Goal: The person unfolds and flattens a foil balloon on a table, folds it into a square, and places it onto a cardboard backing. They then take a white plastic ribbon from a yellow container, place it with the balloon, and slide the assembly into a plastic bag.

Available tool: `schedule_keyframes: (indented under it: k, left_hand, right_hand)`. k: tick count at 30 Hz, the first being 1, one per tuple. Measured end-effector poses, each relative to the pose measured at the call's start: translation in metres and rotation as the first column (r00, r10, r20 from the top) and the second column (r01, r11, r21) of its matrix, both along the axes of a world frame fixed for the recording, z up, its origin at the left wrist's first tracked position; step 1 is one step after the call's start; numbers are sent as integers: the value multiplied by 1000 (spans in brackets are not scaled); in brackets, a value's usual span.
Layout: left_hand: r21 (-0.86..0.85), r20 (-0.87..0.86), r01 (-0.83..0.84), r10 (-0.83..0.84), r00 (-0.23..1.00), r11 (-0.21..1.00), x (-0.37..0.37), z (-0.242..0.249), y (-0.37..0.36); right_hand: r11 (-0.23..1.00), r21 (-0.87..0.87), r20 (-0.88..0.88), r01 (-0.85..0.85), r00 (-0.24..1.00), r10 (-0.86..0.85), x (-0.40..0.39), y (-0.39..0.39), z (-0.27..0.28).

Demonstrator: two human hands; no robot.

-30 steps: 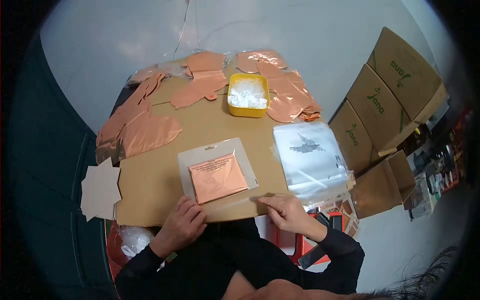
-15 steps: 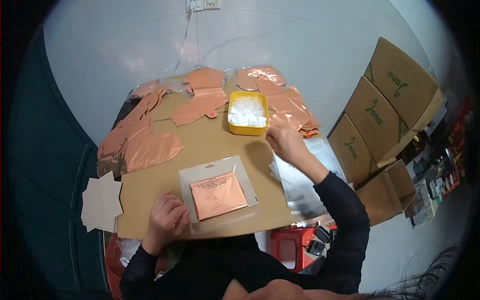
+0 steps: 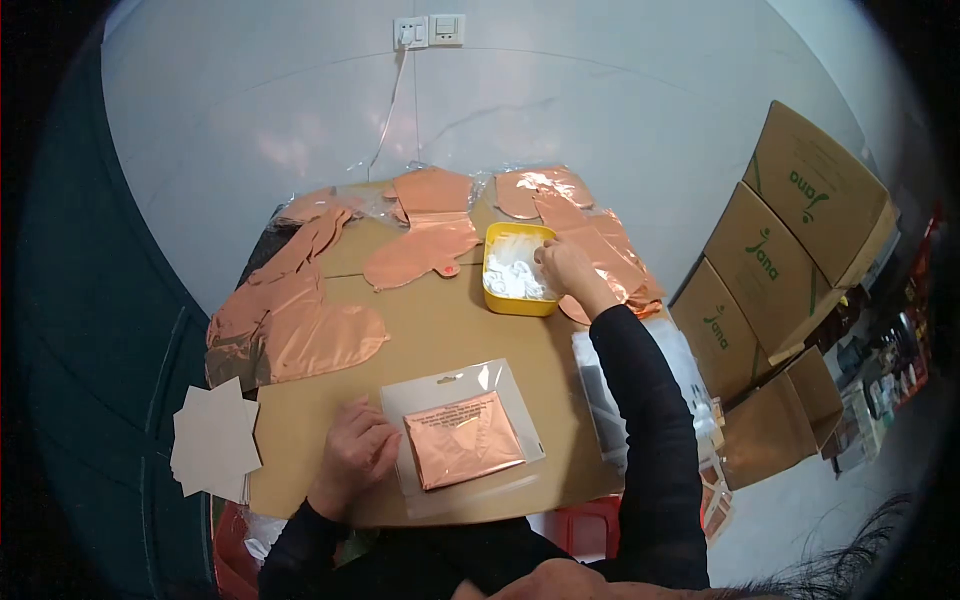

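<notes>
My right hand is at the right rim of a yellow tub, its fingers bent together over white coiled items inside; what they hold is too small to make out. My left hand rests with curled fingers at the left edge of a clear plastic bag. On the bag's middle lies a folded rose-gold foil packet with dark printing near its top. Whether the left fingers hold anything is hidden.
Rose-gold foil pieces lie at the left, back and right of the table. White cards sit front left, clear bags under my right arm. Cartons stand at the right.
My right hand has moved from beside the yellow tub to over its right rim and contents. The camera view has shifted, and my left hand remains beside the clear bag.
</notes>
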State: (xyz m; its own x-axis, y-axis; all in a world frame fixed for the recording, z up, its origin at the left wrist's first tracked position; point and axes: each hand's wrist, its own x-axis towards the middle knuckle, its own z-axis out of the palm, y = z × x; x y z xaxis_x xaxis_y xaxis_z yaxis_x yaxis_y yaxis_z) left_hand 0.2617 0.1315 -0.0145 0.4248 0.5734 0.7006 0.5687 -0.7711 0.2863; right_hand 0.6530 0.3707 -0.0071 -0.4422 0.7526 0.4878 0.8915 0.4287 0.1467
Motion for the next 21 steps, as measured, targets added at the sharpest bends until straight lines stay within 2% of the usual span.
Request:
schedule_keyframes:
  k: [6,12,15,18,21]
  left_hand:
    - [-24,34,14,-13,999,1000,-2,2,0]
    - [-41,25,47,-46,999,998,-1,4,-2]
    - [-21,31,44,-43,999,999,-1,3,-3]
    - [0,49,45,-45,998,999,-1,-1,-1]
    - [10,45,31,-31,998,999,2,1,-2]
  right_hand:
    - [1000,2,153,-9,988,8,-3,8,4]
    - [1000,2,195,10,981,-10,-8,5,3]
    - [997,77,188,24,982,-38,-11,3,6]
    - [985,175,281,-7,959,-43,-11,-4,21]
    - [966,258,344,34,931,-124,-12,-27,41]
